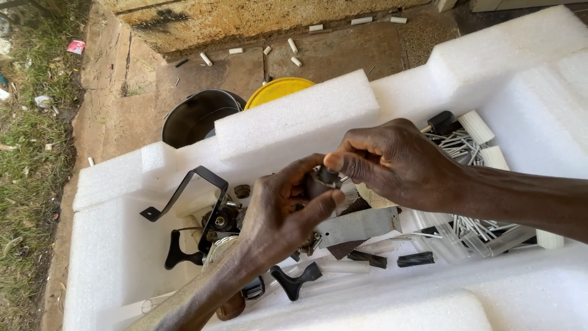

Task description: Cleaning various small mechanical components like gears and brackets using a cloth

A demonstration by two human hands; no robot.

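Fingers of both my hands are meeting over a white foam tray (110, 257) full of hardware, seen from my head camera looking down. My left hand (278, 211) is reaching up from below, thumb and forefinger pinching narrowly on a small dark fitting (326, 178), and my right hand (392, 162) is coming in from the right, its fingertips closing on the same piece from above, so both are gripping it just over the middle of the tray. Below my hands a flat grey metal plate (358, 225) is lying among black T-shaped knobs (296, 279), with a bent black bracket (196, 190) standing to the left and white plastic tubes (484, 230) piling up on the right. Beyond the foam, a black bucket (193, 116) and a yellow lid (275, 91) are sitting on bare ground.
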